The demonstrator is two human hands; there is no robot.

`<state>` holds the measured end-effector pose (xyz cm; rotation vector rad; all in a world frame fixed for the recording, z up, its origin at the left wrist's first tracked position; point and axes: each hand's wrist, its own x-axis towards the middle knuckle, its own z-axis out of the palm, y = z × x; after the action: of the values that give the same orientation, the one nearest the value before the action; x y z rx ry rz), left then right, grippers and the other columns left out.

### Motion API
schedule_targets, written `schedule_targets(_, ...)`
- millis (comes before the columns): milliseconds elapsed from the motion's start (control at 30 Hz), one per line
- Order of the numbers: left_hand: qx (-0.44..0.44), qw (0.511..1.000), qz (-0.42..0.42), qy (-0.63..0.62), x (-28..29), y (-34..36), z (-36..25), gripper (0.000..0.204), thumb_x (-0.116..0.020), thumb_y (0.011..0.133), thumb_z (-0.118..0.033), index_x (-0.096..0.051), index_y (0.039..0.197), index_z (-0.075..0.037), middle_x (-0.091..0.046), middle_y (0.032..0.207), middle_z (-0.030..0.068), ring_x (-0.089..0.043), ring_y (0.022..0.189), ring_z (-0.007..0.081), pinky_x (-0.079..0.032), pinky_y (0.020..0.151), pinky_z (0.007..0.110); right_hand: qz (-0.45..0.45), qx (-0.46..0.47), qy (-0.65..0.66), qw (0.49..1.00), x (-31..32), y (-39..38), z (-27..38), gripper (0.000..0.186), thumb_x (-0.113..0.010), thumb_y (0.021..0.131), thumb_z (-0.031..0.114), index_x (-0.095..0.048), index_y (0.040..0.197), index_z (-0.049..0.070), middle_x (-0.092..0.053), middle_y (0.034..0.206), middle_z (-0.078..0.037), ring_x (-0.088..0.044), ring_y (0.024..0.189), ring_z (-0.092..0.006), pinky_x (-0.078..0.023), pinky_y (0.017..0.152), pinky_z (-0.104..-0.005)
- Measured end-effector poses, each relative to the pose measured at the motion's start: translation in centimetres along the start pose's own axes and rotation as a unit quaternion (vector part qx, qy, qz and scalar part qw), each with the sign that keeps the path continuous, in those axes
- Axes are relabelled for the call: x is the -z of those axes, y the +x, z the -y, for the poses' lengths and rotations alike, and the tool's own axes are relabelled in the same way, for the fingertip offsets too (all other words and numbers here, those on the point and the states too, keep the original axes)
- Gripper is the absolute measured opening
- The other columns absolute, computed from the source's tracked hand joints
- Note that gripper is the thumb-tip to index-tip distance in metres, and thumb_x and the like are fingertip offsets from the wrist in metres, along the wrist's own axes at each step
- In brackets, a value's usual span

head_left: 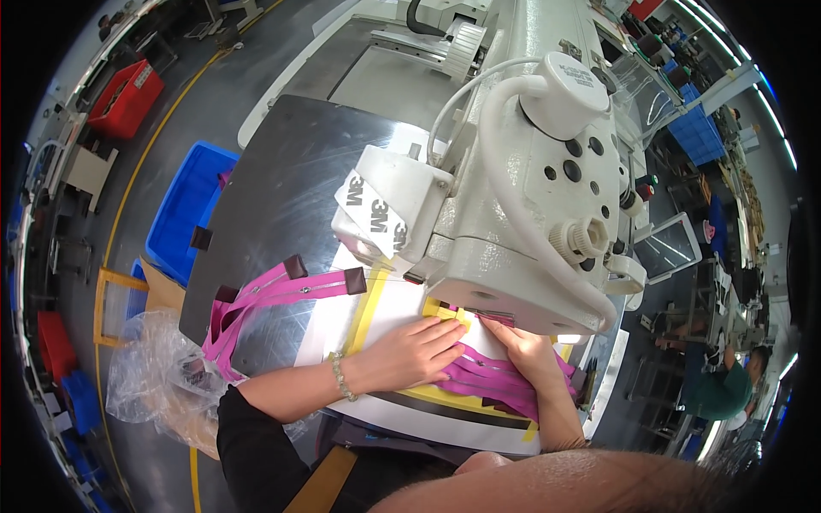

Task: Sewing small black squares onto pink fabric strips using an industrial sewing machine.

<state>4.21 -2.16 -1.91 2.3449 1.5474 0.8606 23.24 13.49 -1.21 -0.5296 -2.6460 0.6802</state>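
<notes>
Under the head of a large white sewing machine (pixel 513 274), both of my hands lie on the work surface. My left hand (pixel 410 350) is flat, its fingers stretched out and its fingertips on a yellow strip (pixel 439 313) by the needle area. Beside it my right hand (pixel 523 346) rests with extended fingers pointing at a dark-edged end piece under the head; its other fingers are partly hidden. Magenta zipper tape (pixel 487 376) lies bunched between and below my hands. More magenta zippers (pixel 291 285) with dark brown end tabs hang over the table's left side.
White sheeting with yellow tape (pixel 368 308) covers part of the metal table (pixel 265 179). To the left stand a blue bin (pixel 184 201), a clear plastic bag (pixel 154 372) and a red crate (pixel 126 98). Someone in a green top (pixel 723 389) sits far right.
</notes>
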Motion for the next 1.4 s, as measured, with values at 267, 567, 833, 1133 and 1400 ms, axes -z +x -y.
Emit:
schedule_targets(267,-0.008,1.000,0.024,0.014,-0.2,-0.2,0.1,0.052,-0.070,0.074,-0.034,-0.060,0.114,-0.001,-0.052,0.132,0.0175,-0.047,0.125,0.0284,-0.037,0.106,0.040,0.006,-0.044,0.034,0.998,0.3,0.3,0.6,0.029,-0.068,0.071,0.000,-0.073,0.098,0.006,-0.069,0.100,-0.010,-0.065,0.093,-0.0246,-0.051,0.083,-0.0325)
schedule_targets(567,-0.008,1.000,0.024,0.017,0.1,0.1,0.1,0.053,-0.072,0.072,-0.033,-0.060,0.112,-0.001,-0.054,0.128,0.0176,-0.049,0.123,0.0285,-0.038,0.105,0.039,0.000,-0.049,0.043,0.998,0.0,-0.3,0.1,0.023,-0.069,0.075,0.002,-0.073,0.096,0.007,-0.069,0.099,-0.009,-0.065,0.093,-0.0251,-0.051,0.082,-0.0340)
schedule_targets(833,0.001,0.999,0.035,0.016,0.1,0.1,0.1,0.051,-0.069,0.076,-0.035,-0.060,0.113,-0.001,-0.054,0.128,0.0174,-0.050,0.123,0.0276,-0.039,0.105,0.039,0.009,-0.018,-0.004,1.000,-0.1,-0.6,-0.5,0.024,-0.069,0.075,0.003,-0.073,0.098,0.009,-0.069,0.100,-0.009,-0.065,0.094,-0.0255,-0.051,0.083,-0.0345)
schedule_targets(1133,0.015,0.999,0.041,0.030,-0.2,0.2,-0.5,0.052,-0.067,0.078,-0.034,-0.059,0.115,0.002,-0.055,0.128,0.0177,-0.049,0.125,0.0286,-0.040,0.103,0.041,0.029,-0.026,-0.004,0.999,-0.3,-1.4,-1.5,0.021,-0.069,0.082,0.012,-0.070,0.103,0.008,-0.068,0.103,-0.010,-0.064,0.094,-0.0262,-0.050,0.084,-0.0360)
schedule_targets(1400,0.025,0.998,0.026,0.050,0.5,0.4,-0.9,0.050,-0.068,0.079,-0.030,-0.059,0.117,0.001,-0.059,0.115,0.0112,-0.055,0.107,0.0210,-0.043,0.091,0.034,0.020,0.063,-0.021,0.998,0.5,0.3,-0.5,0.024,-0.068,0.075,0.008,-0.067,0.099,0.002,-0.067,0.106,-0.014,-0.065,0.100,-0.0296,-0.053,0.090,-0.0415)
